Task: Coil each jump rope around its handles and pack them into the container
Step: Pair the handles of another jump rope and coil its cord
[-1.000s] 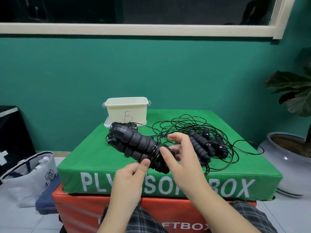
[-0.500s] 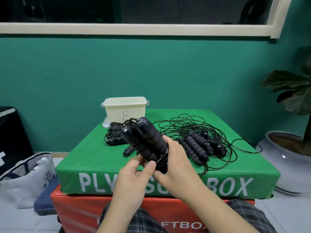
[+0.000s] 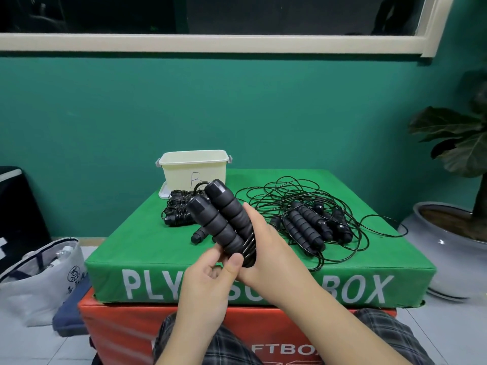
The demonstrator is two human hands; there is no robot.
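While the two black handles [image 3: 224,222] stand side by side in the middle of the frame, tilted with their tops leaning up and to the left, both hands are wrapped around their lower ends. The right hand [image 3: 266,248] grasps the pair from the right side, with its fingers curled behind them. The left hand [image 3: 210,272] comes up from below and pinches the bottom of the handles with its thumb and fingers. A few shiny loops of thin black rope [image 3: 249,246] are wound around the lower part of the handles, just beside the right hand.

Behind the hands, a green soft box [image 3: 147,246] sits on top of an orange box [image 3: 118,327]. In the upper middle of the frame, at the back of the green box, stands a cream container [image 3: 195,167] with a letter drawn on its front. Just in front of it lies a jump rope bundle [image 3: 179,212] already wound up tight. One more loose handle [image 3: 200,234] pokes out near the held pair. To the right of the frame's middle lies a messy pile of ropes [image 3: 311,219] with several black handles in it.

A grey bag [image 3: 44,275] sits at the lower left, and a potted plant [image 3: 458,233] stands at the right edge. Checked trousers [image 3: 374,333] show at the bottom.
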